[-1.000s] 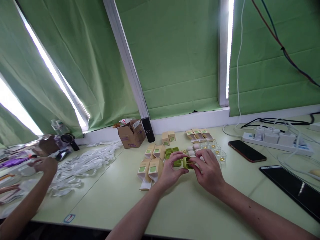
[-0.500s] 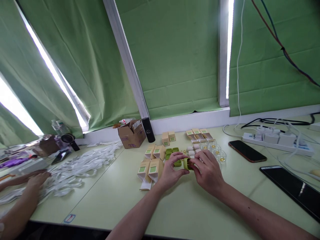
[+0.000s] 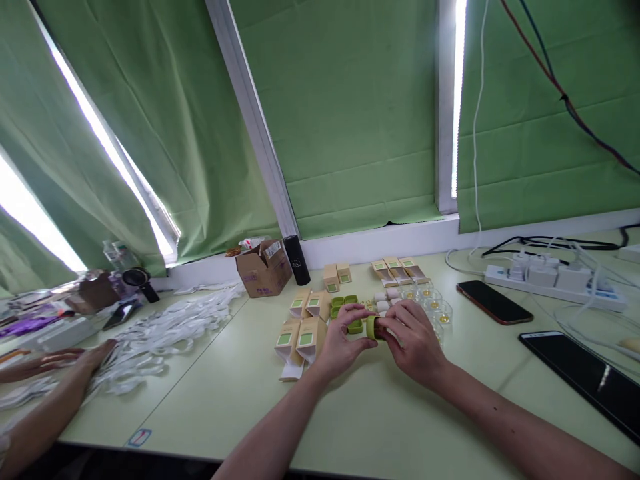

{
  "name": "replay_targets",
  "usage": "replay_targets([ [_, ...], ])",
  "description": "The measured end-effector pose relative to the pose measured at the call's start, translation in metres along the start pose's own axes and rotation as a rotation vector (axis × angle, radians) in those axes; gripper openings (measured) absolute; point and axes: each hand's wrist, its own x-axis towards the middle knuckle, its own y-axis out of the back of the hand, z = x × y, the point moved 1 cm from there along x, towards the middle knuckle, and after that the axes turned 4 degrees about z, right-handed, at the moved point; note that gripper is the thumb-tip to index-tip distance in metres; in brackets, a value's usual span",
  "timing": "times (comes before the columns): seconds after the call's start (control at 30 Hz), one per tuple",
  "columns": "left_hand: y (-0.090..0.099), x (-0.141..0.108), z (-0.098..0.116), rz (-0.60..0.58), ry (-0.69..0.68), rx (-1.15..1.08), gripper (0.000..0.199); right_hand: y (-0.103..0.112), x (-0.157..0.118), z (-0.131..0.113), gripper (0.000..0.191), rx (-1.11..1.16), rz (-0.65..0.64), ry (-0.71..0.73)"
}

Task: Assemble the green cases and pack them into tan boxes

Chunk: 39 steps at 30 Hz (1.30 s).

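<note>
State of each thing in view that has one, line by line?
Held green cup: turned sideways, in left hand
Right hand: bent, at cup's mouth
Brown carton: flaps open
Black cylinder: standing
Smaller phone: screen dark
Larger device: screen dark
Green curtains: hanging down
Power strip: chargers plugged in

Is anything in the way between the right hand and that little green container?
Nothing visible stands between them: the right hand has its fingers right at the open side of the little green container, which the left hand holds. The fingers hide what's inside.
</note>
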Motion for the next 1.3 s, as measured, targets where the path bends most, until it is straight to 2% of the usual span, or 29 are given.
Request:
replay_targets([
  [0.1,0.003,0.001,0.002,0.017,-0.016,0.005,0.048,0.004,-0.001,0.003,0.022,0.053,-0.016,0.021],
  [0.23,0.006,0.002,0.002,0.104,-0.049,0.055,0.045,0.007,-0.003,0.006,0.038,0.096,-0.034,-0.019],
  [0.4,0.006,0.002,0.0,0.151,-0.151,0.186,0.046,-0.001,-0.01,0.007,0.057,0.085,-0.121,-0.089],
  [0.53,0.003,0.0,0.002,0.111,-0.215,0.244,0.047,-0.008,-0.015,0.008,0.053,0.13,-0.133,-0.122],
  [0.7,0.002,-0.002,0.007,0.115,-0.221,0.237,0.054,-0.009,-0.015,0.008,0.042,0.223,-0.097,-0.208],
  [0.9,0.006,-0.003,0.005,0.196,-0.135,0.244,0.011,-0.008,-0.014,0.008,0.037,0.27,-0.067,-0.286],
  [1.3,-0.003,-0.003,-0.001,0.146,-0.043,0.216,0.013,-0.013,-0.018,0.009,0.034,0.29,-0.087,-0.258],
])
